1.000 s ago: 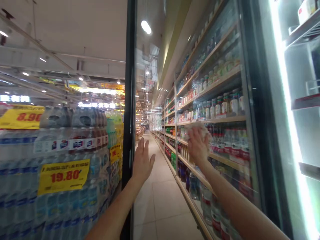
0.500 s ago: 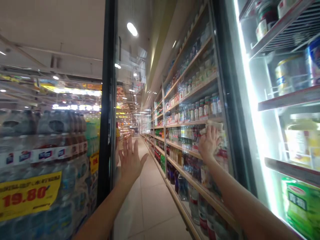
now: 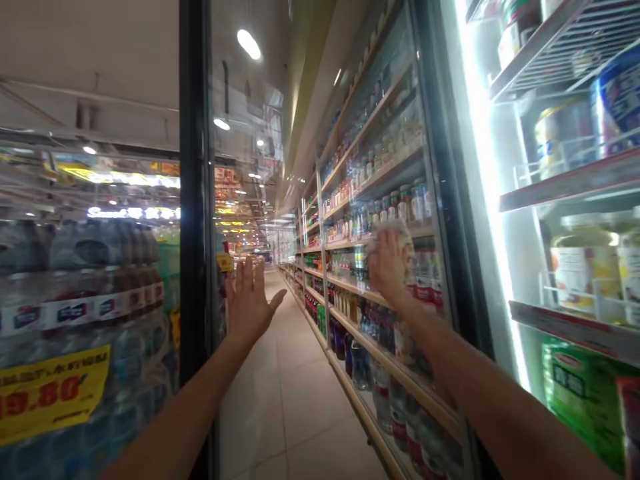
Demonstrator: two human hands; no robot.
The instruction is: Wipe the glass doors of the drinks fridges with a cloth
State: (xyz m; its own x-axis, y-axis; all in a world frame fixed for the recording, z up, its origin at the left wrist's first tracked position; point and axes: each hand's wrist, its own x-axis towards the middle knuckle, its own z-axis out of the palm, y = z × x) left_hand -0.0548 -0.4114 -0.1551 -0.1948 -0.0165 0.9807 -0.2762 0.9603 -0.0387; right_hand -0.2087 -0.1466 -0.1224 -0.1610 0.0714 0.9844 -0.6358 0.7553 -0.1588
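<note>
A glass cooler door (image 3: 300,73) with a dark frame stands open in front of me. Against the left part of the pane lies my left hand (image 3: 250,303), fingers spread and holding nothing. Farther right, my right hand (image 3: 387,270) presses a pale cloth (image 3: 397,233) to the glass. Motion blurs that hand and the cloth, and the fingers partly cover the cloth. Shelves of bottles and cans show in the pane behind both hands.
Lit cooler shelves (image 3: 565,183) with cans, juice bottles and a green pack (image 3: 575,393) stand close on the right. Wrapped bottle packs (image 3: 85,300) with a yellow price sign (image 3: 55,393) are stacked at left. The dark door frame (image 3: 195,200) rises beside my left arm.
My right hand has slid the cloth left and slightly up across the glass. The left hand stays spread on the pane. The whole view has shifted slightly.
</note>
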